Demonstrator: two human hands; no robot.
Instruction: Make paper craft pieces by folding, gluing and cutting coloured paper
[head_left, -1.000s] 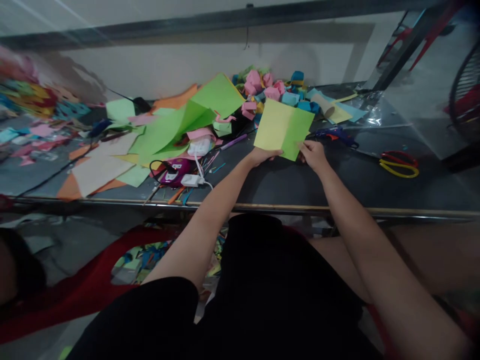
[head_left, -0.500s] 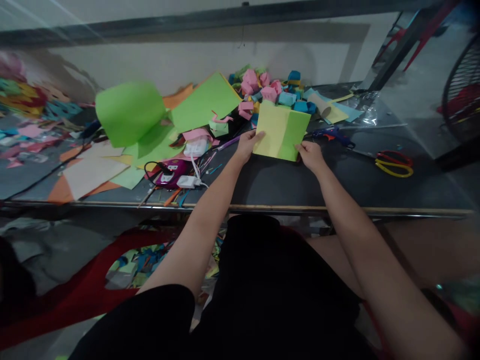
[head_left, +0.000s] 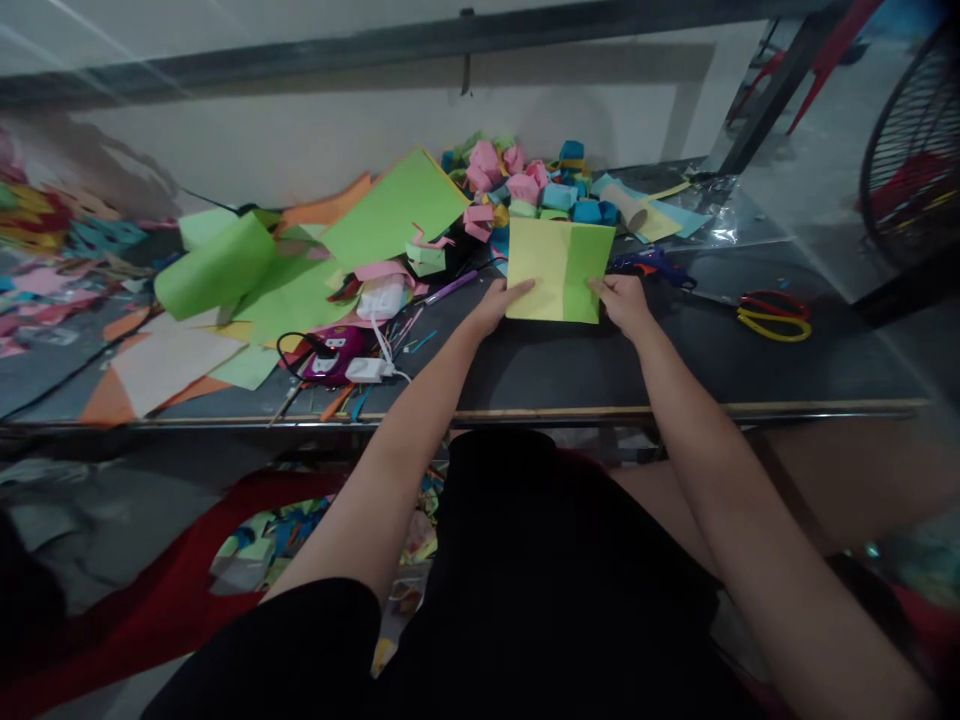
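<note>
A squarish piece of paper (head_left: 541, 268), pale yellow on its left part and bright green on its right, is held up above the dark table. My left hand (head_left: 496, 304) grips its left side, thumb lying over the front. At the right edge, my right hand (head_left: 624, 302) pinches the paper between thumb and fingers. The fingers behind the sheet are hidden. Just beyond it lies a heap of small folded paper pieces (head_left: 523, 187) in pink, blue and green.
Left are a curled green sheet (head_left: 217, 268), a flat green sheet (head_left: 401, 215), a purple power strip (head_left: 335, 352) with plugs and a small green paper figure (head_left: 426, 258). A blue glue gun (head_left: 651, 264) and red-and-yellow-handled scissors (head_left: 774, 316) lie right. A fan (head_left: 911, 150) stands far right.
The paper is now more level in my hands. At the left, the raised green sheet has dropped and curled toward the table. The view has shifted slightly.
</note>
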